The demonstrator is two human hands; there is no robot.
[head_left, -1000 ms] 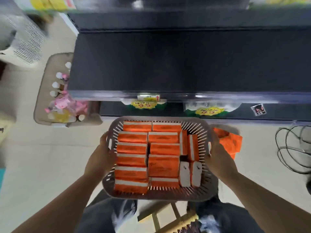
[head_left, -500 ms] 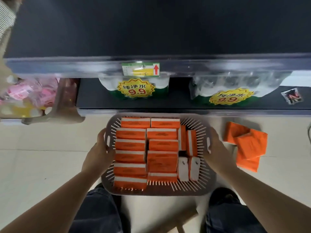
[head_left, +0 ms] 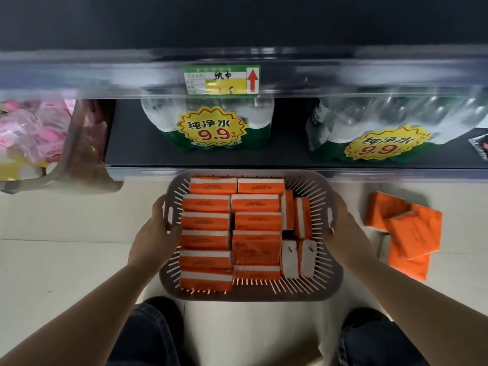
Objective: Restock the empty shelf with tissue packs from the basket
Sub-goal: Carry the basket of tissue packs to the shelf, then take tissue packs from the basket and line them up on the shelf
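Both your left hand and right hand grip the full basket below the empty shelf; set it down next, then lift tissue packs up.

Upper shelf, 12 o'clock: open dark deck behind front rail. Lower tier blocked by water packs. Floor at 3 o'clock of basket: loose orange packs.

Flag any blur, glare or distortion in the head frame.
Head view: motion blur smears the shelf rail and the pink goods at left; basket and tissue packs are sharp. Soft glare on the right water pack; upper shelf is near black. Lens bowing of the rail is slight.
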